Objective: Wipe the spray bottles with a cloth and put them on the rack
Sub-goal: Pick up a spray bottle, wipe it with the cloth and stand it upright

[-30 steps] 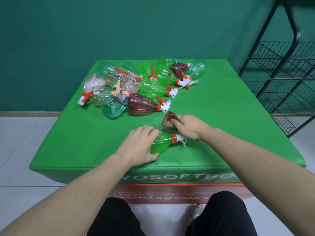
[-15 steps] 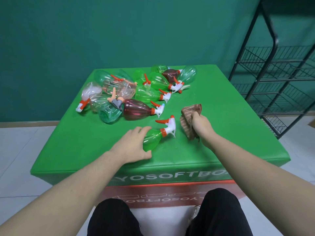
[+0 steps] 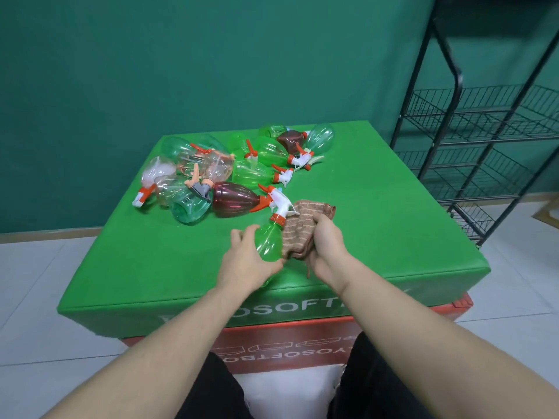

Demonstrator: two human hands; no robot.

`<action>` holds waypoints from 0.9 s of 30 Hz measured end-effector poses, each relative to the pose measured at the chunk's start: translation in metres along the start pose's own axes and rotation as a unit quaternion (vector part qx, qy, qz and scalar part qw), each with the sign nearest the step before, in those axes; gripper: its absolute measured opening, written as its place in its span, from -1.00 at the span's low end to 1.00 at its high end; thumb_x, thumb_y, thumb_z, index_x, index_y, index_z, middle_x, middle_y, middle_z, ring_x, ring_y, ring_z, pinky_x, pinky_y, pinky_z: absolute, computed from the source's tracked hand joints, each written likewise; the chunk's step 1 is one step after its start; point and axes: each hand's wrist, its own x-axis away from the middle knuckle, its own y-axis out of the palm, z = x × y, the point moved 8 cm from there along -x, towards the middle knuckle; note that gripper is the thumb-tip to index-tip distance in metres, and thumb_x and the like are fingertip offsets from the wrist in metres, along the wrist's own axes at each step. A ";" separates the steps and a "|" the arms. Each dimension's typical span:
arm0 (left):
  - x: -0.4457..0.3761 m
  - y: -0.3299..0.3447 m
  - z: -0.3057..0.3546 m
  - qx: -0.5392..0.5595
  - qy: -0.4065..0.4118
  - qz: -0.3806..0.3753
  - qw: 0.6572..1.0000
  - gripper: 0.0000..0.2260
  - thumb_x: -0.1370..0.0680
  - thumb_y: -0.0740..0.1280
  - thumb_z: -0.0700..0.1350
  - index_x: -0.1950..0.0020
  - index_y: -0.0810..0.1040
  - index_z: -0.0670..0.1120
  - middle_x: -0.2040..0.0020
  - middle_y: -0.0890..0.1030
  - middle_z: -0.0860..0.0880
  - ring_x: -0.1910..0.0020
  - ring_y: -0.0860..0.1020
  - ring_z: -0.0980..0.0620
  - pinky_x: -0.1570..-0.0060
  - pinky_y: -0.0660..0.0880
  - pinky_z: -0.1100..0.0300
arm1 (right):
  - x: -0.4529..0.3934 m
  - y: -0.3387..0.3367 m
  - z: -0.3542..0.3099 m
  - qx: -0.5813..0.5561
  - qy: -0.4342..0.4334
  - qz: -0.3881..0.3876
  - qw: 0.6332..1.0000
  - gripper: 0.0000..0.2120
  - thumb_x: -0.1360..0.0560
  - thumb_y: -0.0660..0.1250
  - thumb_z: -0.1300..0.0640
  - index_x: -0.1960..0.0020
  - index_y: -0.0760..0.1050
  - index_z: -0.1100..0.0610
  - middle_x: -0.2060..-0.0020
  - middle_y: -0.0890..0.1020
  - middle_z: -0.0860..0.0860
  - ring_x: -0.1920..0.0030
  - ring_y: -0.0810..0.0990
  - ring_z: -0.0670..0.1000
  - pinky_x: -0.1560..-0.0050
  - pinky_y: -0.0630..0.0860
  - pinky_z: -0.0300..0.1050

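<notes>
Gripping a green spray bottle (image 3: 268, 241), the left hand (image 3: 245, 264) holds its base. Right hand (image 3: 328, 246) clutches a brown cloth (image 3: 298, 234) against the bottle's side. Bottle looks empty.

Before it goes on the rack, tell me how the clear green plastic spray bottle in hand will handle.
The clear green plastic spray bottle looks empty, so probably light. Its rounded, smooth body may roll or slip if released.

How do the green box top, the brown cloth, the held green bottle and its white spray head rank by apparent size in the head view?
1. Green box top, by far the largest.
2. Held green bottle and brown cloth: look alike, both partly covered by hands, so unranked.
3. White spray head, smallest.
</notes>
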 end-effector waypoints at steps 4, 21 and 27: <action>0.011 0.001 0.009 -0.041 0.021 0.025 0.999 -0.09 -0.44 0.57 0.11 -0.62 0.12 -0.04 -0.40 0.26 -0.13 -0.21 0.53 -0.13 -0.22 0.51 0.04 | 0.009 0.017 -0.002 -0.125 0.015 -0.016 0.992 -0.63 -0.66 0.09 0.15 -0.32 0.52 0.28 -0.21 0.64 0.25 -0.06 0.62 0.17 -0.35 0.49 0.21; 0.021 -0.001 0.037 -0.109 0.077 0.023 0.991 -0.06 -0.44 0.59 0.02 -0.63 0.05 -0.04 -0.51 0.25 -0.17 -0.38 0.39 -0.18 -0.33 0.46 -0.07 | 0.043 0.016 -0.028 0.561 -0.287 -0.003 0.776 -0.46 -0.73 -0.07 -0.08 0.21 0.48 0.15 0.20 0.62 0.16 0.14 0.61 0.20 0.08 0.51 -0.01; 0.018 -0.003 0.033 -0.046 0.036 -0.012 0.998 -0.05 -0.44 0.59 0.04 -0.66 0.07 0.09 -0.51 0.26 -0.14 -0.41 0.41 -0.15 -0.36 0.46 -0.05 | 0.045 -0.001 -0.020 0.597 -0.299 -0.052 0.743 -0.55 -0.73 -0.03 -0.06 0.08 0.47 0.18 0.25 0.59 0.10 0.23 0.58 0.15 0.15 0.52 0.01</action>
